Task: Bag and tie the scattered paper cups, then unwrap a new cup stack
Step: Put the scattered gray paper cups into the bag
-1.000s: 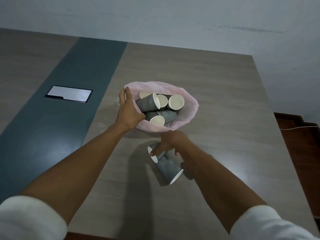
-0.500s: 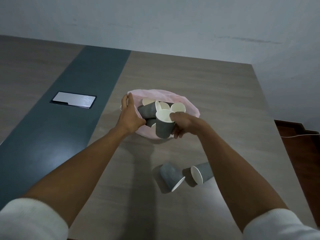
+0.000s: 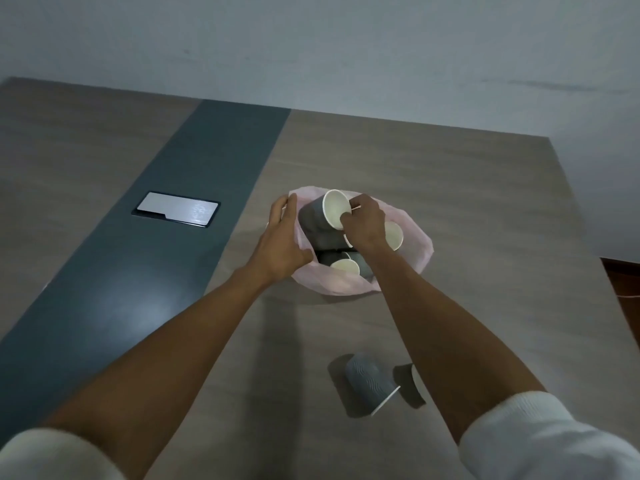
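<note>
A pink plastic bag [image 3: 420, 249] lies open on the wooden table, with several grey paper cups inside. My left hand [image 3: 280, 242] grips the bag's left rim and keeps the mouth open. Over the bag, my right hand [image 3: 365, 223] pinches the rim of a grey cup [image 3: 320, 214] that lies tilted on top of the others, its white inside facing me. Two more grey cups lie on their sides near the table's front: one [image 3: 369, 381] in full view, the other [image 3: 412, 384] partly hidden behind my right forearm.
A dark grey strip [image 3: 145, 271] runs along the table to the left, with a metal cover plate [image 3: 177, 214] set into it. The table's right edge [image 3: 588, 237] drops to a dark floor. A pale wall stands behind the table.
My right hand picked a cup off the table, carried it up over the bag and now holds it inside the bag's mouth. My left hand stayed on the bag's rim.
</note>
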The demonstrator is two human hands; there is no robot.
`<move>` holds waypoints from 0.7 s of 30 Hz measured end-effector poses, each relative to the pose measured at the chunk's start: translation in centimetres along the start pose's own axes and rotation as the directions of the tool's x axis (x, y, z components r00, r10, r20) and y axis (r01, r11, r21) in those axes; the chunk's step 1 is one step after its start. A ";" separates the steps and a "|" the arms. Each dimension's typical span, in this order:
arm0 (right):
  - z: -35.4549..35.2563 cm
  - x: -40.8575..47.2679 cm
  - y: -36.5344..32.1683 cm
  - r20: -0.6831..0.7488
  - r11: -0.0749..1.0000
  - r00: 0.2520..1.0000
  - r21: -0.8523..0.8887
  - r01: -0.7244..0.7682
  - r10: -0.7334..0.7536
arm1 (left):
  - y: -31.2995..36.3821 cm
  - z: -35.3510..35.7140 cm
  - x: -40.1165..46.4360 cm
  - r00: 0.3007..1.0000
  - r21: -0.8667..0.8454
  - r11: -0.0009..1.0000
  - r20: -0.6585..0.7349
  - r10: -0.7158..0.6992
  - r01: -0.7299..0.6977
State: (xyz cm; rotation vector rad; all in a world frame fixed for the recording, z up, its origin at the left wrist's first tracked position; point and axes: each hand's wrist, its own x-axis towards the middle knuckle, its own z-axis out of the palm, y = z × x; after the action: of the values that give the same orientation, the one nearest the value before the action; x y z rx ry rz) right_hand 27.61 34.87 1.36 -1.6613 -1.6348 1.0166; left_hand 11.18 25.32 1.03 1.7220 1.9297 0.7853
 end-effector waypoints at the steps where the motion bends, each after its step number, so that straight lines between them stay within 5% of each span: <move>1: 0.4 0.0 -0.3 -0.012 0.999 1.000 -0.033 0.024 -0.025 | -0.1 -0.1 0.0 1.000 -0.005 1.000 -0.007 0.008 -0.008; 6: 1.1 0.6 -0.6 0.062 0.965 0.972 -0.116 0.233 -0.227 | -0.5 -0.3 0.3 0.999 -0.014 1.000 -0.042 0.002 -0.003; 11: 1.3 0.7 -0.2 0.126 0.983 0.979 -0.064 0.170 -0.161 | -0.5 0.2 0.6 0.999 -0.017 1.000 -0.034 0.007 -0.007; 17: 0.3 1.2 2.3 -0.305 0.990 0.948 -0.130 0.053 -0.091 | -1.6 0.0 0.8 0.999 -0.038 0.999 -0.039 -0.008 0.006; 21: -1.5 0.9 7.2 -0.454 0.897 0.872 -0.285 -0.339 0.185 | -1.8 0.2 0.7 0.998 -0.071 0.997 -0.055 -0.001 -0.003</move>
State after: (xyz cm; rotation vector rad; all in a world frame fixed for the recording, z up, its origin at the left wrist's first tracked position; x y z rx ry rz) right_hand 32.69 35.44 -3.99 -2.2170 -1.3758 0.4371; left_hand 9.83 25.94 -0.30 1.6761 1.9127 0.8999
